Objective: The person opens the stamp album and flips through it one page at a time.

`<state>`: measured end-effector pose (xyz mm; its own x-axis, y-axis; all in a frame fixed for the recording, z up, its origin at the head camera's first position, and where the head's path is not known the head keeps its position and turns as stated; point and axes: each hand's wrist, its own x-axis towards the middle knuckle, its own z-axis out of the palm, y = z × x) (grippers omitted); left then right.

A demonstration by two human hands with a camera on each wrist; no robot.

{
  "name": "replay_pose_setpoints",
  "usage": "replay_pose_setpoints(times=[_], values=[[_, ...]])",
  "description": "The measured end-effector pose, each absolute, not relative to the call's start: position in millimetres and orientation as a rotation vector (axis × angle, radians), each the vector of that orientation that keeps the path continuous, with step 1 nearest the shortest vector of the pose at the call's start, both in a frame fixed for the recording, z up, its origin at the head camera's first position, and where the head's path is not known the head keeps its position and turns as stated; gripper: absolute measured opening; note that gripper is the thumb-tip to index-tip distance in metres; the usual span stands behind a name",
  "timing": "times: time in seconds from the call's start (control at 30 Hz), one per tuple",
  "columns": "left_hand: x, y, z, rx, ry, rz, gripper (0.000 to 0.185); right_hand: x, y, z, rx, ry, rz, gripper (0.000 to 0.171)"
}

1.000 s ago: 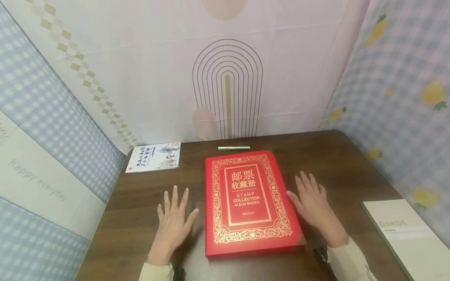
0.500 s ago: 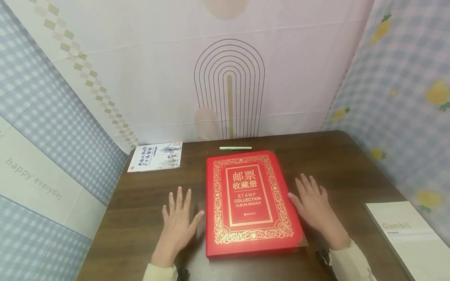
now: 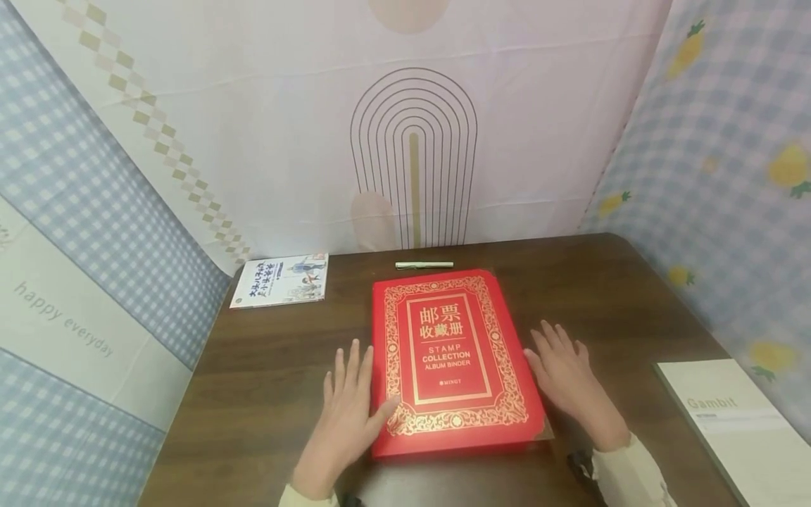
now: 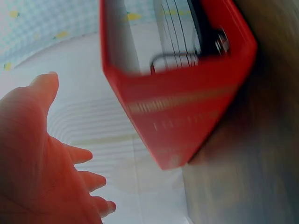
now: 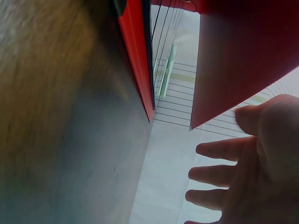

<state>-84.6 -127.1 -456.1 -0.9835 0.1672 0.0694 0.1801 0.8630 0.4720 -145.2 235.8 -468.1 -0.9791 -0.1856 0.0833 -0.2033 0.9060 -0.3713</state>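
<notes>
A thick red stamp album binder (image 3: 453, 352) with gold lettering lies closed on the dark wooden table (image 3: 253, 373). Just left of its spine is my left hand (image 3: 345, 415), fingers straight and spread, the thumb overlapping the cover's edge in the head view. The left wrist view shows a gap between that hand and the binder's spine (image 4: 173, 112), plus part of its metal ring mechanism (image 4: 222, 42). My right hand (image 3: 567, 377) is at the other side, fingers extended. Its thumb is close to the cover (image 5: 238, 60); whether it touches I cannot tell. Neither hand grips anything.
Beyond the binder lies a pale green pen (image 3: 424, 265). A thin illustrated book (image 3: 279, 282) rests at the back left, and a pale notebook marked "Gambit" (image 3: 728, 415) at the right edge. Patterned cloth (image 3: 285, 141) encloses the table at the back and sides.
My left hand has moved right, from the bare table up to the binder's left edge. The right hand has shifted only slightly. The binder stays in place.
</notes>
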Motion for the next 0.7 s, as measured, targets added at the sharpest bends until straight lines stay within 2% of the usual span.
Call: replay_pose_setpoints(times=[0.33, 0.7], values=[[-71, -99, -453, -0.319, -3.065, -0.891, 0.103, -145, 237, -475, 0.354, -2.997, 0.625, 0.048], [-61, -78, -457, -0.475, -3.113, -1.027, 0.115, -140, 240, -476, 0.296, -2.990, 0.838, 0.059]])
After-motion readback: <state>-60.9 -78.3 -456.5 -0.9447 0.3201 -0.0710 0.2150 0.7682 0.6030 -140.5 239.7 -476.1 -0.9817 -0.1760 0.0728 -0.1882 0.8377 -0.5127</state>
